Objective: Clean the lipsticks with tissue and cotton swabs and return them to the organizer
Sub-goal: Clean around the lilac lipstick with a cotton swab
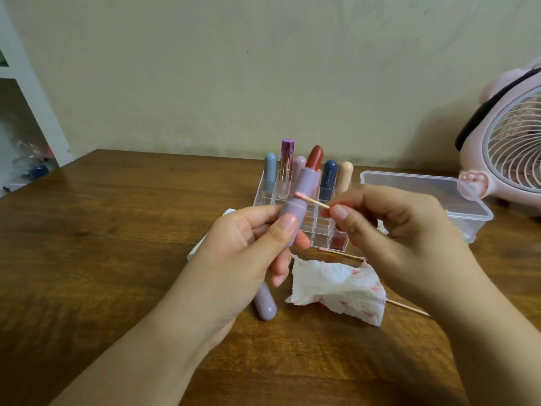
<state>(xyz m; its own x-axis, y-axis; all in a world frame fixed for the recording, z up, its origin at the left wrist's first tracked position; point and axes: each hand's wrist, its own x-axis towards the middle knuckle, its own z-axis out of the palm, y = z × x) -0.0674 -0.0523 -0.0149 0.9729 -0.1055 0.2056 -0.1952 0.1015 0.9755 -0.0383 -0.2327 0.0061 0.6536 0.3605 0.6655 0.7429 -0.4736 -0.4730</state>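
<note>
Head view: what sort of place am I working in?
Probably a home desk or dressing table: a brown wooden tabletop against a plain cream wall, a clear acrylic lipstick organizer, and a pink cartoon-shaped desk fan.

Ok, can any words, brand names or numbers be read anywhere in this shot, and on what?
Nothing can be read for certain.
Dark blue lipstick in the clear organizer: pale script runs down its cap, too small and blurred to read.
Purple lipstick in the left hand: no print visible.
Pink fan, plastic box, tissue: no text.
</note>
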